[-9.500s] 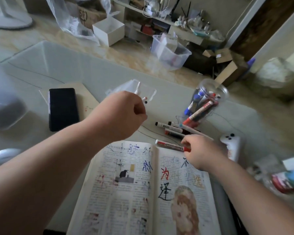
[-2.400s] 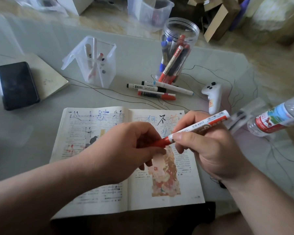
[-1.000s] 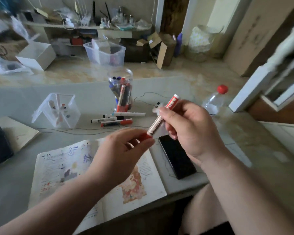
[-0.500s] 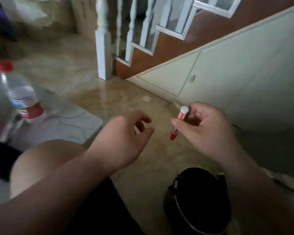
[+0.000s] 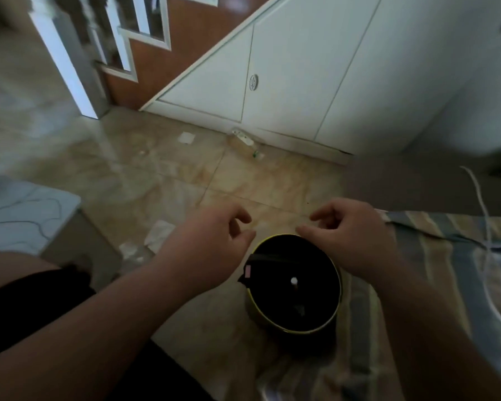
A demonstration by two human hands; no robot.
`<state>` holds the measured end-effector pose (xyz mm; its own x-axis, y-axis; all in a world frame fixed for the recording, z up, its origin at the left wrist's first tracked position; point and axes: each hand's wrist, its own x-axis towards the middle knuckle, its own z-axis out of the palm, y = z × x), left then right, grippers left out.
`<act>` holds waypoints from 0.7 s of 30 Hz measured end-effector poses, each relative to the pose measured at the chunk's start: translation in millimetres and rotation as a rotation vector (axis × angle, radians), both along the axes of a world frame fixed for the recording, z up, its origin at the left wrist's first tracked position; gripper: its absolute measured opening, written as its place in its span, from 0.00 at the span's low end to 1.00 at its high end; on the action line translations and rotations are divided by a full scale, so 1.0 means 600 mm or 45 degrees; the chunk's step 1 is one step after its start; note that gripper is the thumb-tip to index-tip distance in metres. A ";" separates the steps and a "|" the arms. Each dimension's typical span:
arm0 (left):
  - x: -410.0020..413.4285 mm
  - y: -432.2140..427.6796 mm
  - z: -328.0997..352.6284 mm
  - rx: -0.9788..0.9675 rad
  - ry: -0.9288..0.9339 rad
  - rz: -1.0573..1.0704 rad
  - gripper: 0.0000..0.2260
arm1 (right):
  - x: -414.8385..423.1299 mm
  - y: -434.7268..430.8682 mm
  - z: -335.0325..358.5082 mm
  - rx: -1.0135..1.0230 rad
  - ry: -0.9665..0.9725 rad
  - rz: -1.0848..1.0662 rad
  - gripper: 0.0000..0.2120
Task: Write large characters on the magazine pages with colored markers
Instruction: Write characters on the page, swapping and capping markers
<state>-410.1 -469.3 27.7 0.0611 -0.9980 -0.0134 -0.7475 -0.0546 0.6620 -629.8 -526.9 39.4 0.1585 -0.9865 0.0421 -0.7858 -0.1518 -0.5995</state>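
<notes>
My left hand (image 5: 211, 247) and right hand (image 5: 356, 238) hang open, empty, above the bin (image 5: 337, 296); best fetch a fresh marker.

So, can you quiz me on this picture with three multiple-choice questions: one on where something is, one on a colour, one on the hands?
1. Where is the round black bin? A just below the left hand and right hand; B by the white cupboard; C on the stairs.
2. Its rim colour? A red; B yellow; C blue.
3. Both hands are: A gripping a marker; B empty, fingers loose; C holding paper.
Answers: A, it sits under both hands; B, a yellow edge rings its opening; B, neither hand holds anything.
</notes>
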 end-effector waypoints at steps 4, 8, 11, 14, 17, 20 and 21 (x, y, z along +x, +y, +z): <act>0.017 0.005 0.008 0.034 -0.004 0.076 0.06 | 0.047 -0.005 0.005 -0.017 -0.031 0.091 0.10; 0.062 0.025 0.025 0.055 -0.006 0.187 0.03 | 0.105 -0.009 0.012 -0.018 -0.064 0.167 0.08; 0.110 0.053 0.037 0.021 0.012 0.310 0.05 | 0.159 -0.001 0.016 -0.026 -0.072 0.259 0.07; 0.163 0.098 0.055 0.002 0.026 0.430 0.04 | 0.226 0.012 0.025 -0.045 -0.120 0.365 0.07; 0.230 0.163 0.075 -0.068 0.019 0.594 0.05 | 0.306 0.036 0.050 -0.039 -0.098 0.489 0.06; 0.301 0.250 0.091 -0.148 0.001 0.794 0.05 | 0.404 0.075 0.073 -0.047 -0.108 0.690 0.06; 0.323 0.279 0.094 -0.179 -0.005 0.856 0.06 | 0.441 0.092 0.079 -0.054 -0.128 0.760 0.06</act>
